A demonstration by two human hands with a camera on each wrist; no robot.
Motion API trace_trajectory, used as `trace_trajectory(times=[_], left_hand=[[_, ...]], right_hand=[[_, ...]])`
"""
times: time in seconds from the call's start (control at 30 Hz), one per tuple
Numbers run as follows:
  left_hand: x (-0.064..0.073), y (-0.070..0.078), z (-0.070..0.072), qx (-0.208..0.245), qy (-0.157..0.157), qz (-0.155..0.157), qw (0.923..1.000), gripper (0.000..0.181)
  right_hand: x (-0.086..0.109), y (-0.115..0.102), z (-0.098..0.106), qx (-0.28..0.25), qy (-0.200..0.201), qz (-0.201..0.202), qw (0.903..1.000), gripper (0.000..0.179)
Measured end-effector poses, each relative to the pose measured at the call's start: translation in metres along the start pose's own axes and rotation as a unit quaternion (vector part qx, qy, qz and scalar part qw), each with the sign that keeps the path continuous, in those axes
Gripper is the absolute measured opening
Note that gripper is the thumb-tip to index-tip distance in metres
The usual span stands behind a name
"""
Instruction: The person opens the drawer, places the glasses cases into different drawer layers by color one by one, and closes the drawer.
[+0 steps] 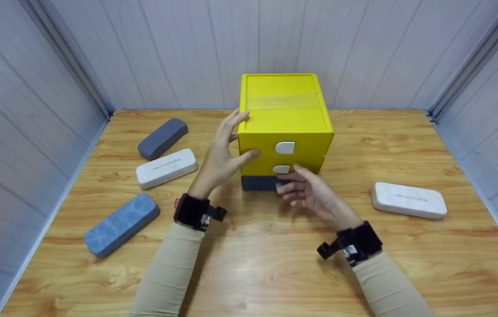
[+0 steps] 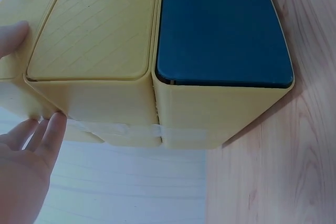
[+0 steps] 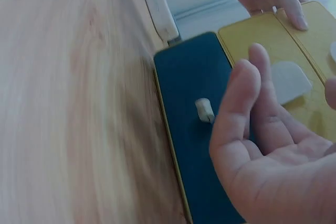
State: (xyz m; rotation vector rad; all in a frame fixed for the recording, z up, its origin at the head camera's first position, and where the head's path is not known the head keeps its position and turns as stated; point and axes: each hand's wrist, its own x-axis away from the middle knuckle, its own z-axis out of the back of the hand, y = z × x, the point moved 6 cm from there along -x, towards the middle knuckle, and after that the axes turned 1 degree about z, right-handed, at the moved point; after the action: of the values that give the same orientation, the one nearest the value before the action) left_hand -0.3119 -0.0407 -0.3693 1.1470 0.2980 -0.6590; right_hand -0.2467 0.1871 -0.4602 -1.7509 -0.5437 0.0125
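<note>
A yellow drawer unit (image 1: 284,119) has two yellow drawer fronts above a dark blue one (image 2: 226,30). White pull tabs show on the top drawer (image 1: 285,147), the middle drawer (image 1: 281,169) and the blue drawer (image 3: 203,109). My left hand (image 1: 222,160) rests on the unit's left corner, thumb on the front and extended fingers along the side. Close in front of the two lower tabs is my right hand (image 1: 315,196), its fingers loosely bent. Nothing is visible in its grasp; the right wrist view shows its fingers partly covering the blue drawer and middle tab.
Left of the unit lie a dark grey case (image 1: 162,138), a white case (image 1: 166,168) and a mottled blue case (image 1: 122,224). Another white case (image 1: 408,200) lies to the right. Pale panel walls enclose the wooden table (image 1: 258,273) at the back and sides.
</note>
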Motion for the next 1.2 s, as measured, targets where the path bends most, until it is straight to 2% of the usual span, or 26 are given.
trace_trajectory(times=[0.2, 0.5, 0.73, 1.03, 1.2], left_hand=[[0.000, 0.001, 0.000, 0.005, 0.000, 0.000, 1.0000, 0.080], [-0.001, 0.001, 0.000, 0.005, 0.005, -0.007, 1.0000, 0.080], [0.000, 0.002, 0.001, 0.002, -0.002, -0.007, 1.0000, 0.078], [0.000, 0.003, 0.002, 0.009, -0.002, -0.003, 1.0000, 0.075], [0.000, 0.002, 0.002, 0.011, 0.000, 0.001, 0.9999, 0.075]], right_hand=[[-0.005, 0.003, -0.002, -0.042, 0.021, -0.003, 0.9989, 0.066], [-0.009, 0.002, -0.008, -0.039, 0.062, -0.002, 0.9973, 0.064], [-0.012, 0.006, -0.008, -0.048, 0.100, 0.010, 0.9938, 0.048], [-0.014, 0.008, -0.007, -0.070, 0.099, 0.026, 0.9923, 0.038], [-0.015, 0.010, -0.006, -0.071, 0.101, 0.028, 0.9920, 0.037]])
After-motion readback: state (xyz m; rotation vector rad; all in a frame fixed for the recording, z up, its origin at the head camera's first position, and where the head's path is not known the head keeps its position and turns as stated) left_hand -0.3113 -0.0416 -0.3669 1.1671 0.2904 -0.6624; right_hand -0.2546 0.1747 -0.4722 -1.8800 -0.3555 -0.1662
